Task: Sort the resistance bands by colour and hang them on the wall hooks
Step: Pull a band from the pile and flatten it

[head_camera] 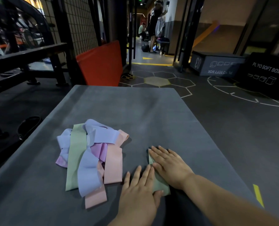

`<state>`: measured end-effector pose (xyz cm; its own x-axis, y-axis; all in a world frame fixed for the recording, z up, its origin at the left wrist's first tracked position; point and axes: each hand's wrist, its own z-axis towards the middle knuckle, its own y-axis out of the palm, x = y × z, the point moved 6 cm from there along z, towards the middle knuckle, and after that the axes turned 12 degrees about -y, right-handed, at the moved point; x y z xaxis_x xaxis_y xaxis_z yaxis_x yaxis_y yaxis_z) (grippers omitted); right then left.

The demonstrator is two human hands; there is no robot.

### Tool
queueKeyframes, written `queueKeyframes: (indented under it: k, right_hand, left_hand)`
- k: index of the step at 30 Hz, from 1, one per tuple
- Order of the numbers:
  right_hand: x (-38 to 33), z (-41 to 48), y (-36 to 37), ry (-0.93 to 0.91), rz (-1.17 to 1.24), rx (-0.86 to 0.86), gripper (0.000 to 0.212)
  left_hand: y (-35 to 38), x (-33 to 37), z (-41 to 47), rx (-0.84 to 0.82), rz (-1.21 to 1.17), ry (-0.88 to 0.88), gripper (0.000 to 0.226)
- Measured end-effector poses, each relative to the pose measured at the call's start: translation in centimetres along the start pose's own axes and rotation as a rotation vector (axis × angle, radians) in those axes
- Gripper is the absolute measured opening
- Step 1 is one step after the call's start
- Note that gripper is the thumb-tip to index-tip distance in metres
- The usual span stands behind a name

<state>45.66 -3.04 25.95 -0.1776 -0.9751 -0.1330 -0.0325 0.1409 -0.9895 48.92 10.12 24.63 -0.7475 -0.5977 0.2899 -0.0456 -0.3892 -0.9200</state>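
The pile of bands [93, 154] fills the near-left of the grey top [151, 108]. The left hand [138, 188] and right hand [169, 165] lie flat on a green band [161, 187] just beside it, so only a narrow strip of top runs between pile and hands. Beyond them the far half of the top and its right side give wide room to pass; past the far edge a red pad [101, 66] leans at left and two boxes [217, 64] stand well off at right, with floor between.
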Motion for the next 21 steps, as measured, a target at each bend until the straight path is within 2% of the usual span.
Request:
queueKeyframes:
  k: [5,7,15,17,19,21]
  right_hand:
    - [-0.1,-0.1,-0.1,0.010,0.012,0.006,0.089]
    - [-0.1,0.0,-0.1,0.014,0.006,0.001,0.097]
    - [-0.1,0.0,-0.1,0.001,0.018,0.015,0.099]
    - [0.0,-0.1,-0.1,0.005,0.035,0.031,0.088]
    - [0.2,-0.1,-0.2,0.007,0.046,0.044,0.063]
    - [0.3,-0.3,-0.3,0.006,0.108,0.060,0.053]
  left_hand:
    - [0.2,0.0,0.0,-0.004,-0.019,-0.003,0.065]
    - [0.2,0.1,0.1,-0.011,-0.014,-0.005,0.066]
    - [-0.1,0.2,0.0,-0.130,0.058,0.001,0.063]
    - [-0.2,0.0,-0.3,-0.162,0.045,0.012,0.062]
    - [-0.4,-0.2,-0.6,-0.203,0.015,0.022,0.063]
    - [-0.8,-0.6,-0.8,-0.241,-0.005,0.003,0.064]
